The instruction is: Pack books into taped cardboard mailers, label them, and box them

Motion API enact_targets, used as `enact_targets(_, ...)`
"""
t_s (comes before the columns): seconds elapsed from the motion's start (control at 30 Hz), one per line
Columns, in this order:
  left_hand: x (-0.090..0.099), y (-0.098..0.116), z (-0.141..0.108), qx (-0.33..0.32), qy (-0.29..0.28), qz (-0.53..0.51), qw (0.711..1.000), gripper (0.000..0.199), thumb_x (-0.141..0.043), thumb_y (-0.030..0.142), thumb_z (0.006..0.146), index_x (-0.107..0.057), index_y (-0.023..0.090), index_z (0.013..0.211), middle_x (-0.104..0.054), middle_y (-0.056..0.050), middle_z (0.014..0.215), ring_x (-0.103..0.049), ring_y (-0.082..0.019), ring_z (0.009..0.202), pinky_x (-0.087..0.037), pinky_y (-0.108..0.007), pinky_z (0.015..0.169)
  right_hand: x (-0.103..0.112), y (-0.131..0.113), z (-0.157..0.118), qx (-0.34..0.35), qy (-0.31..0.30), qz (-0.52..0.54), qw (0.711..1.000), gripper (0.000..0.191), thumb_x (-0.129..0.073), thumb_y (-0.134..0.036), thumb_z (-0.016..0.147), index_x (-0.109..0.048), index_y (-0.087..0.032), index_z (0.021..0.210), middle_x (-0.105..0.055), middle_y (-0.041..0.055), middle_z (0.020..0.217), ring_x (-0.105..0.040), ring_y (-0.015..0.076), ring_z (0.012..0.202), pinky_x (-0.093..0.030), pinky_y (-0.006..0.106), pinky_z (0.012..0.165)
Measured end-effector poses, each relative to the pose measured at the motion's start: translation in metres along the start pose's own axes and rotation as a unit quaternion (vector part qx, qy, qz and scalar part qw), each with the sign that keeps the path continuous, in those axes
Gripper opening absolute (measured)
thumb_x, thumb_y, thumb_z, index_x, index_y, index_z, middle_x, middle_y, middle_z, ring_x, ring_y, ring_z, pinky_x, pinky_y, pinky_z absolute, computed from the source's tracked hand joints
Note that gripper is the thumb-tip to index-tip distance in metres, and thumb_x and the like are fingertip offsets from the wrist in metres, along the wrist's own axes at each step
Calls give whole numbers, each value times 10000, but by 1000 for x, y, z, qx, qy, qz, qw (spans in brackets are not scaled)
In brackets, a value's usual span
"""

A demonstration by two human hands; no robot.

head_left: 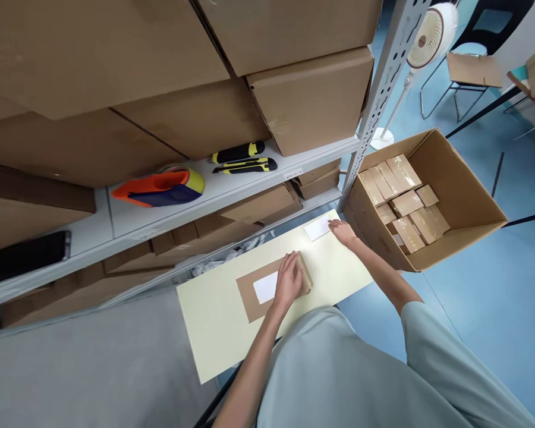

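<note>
A brown cardboard box [249, 303] with a white label [264, 288] on its upper face lies on a pale yellow board [214, 321]. My left hand [288, 280] is closed over the right part of this box, its fingers bent toward the far side and hiding part of the label. At the board's far right, my right hand [342, 232] has its fingertips pressed together at the edge of a white paper slip [317, 228]. The slip lies flat, or nearly so.
Right of the board stands a large open carton [461, 208] holding several small taped boxes [405, 203]. A shelf [223, 189] carries big cartons, a tape dispenser [160, 185], two utility knives [245, 165] and a phone [27, 257]. Behind are a fan [428, 37] and a chair [472, 70].
</note>
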State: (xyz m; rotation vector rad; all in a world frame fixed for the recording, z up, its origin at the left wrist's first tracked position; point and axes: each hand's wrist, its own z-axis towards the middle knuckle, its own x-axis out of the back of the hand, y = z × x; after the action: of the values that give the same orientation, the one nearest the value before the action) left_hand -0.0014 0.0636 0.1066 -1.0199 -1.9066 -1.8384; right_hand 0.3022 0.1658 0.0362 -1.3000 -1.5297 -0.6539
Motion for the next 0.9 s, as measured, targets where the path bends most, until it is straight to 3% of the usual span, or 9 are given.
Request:
enact_targets(0.1,-5,-1,-6,-2,3,8,1000,475,-516,347,1056,-630,181,1486,-579,-142,1622,-439,-341,1591,-379,-607,1315,2,2,4,19,0,-20,1000,453,-470,-7,1009,-683,-110,1395,-504,177,1678,-506,272,1521,-493,383,1177)
enact_targets(0.4,2,4,-7,-12,0,21,1000,445,-521,337,1064,-640,186,1465,-622,-150,1571,-493,-332,1551,-404,-590,1301,8,4,4,46,-26,-43,998,445,-468,14,976,-712,-66,1340,-542,244,1624,-704,284,1260,-555,374,1034)
enact_targets(0.63,8,17,1,-27,-30,21,999,422,-494,347,1070,-669,202,1426,-663,-138,1523,-531,-319,1517,-422,-574,1288,12,-3,0,22,-34,-12,999,403,-404,-45,1044,-714,-38,1301,-704,280,1351,-751,285,1147,-567,378,979)
enact_targets(0.77,12,24,10,-35,-59,18,997,418,-497,381,1072,-695,211,1398,-678,-118,1509,-547,-311,1498,-412,-553,1294,15,-4,-8,-26,-24,14,999,392,-421,-82,1056,-758,-108,1253,-623,239,1504,-738,262,1169,-582,349,962)
enact_targets(0.9,9,27,28,-12,-61,-15,998,411,-525,377,1052,-701,235,1395,-689,-98,1500,-574,-303,1474,-427,-530,1280,24,-15,-18,-75,12,42,996,441,-399,-139,1078,-751,-215,1333,-431,123,1722,-688,263,1285,-611,338,944)
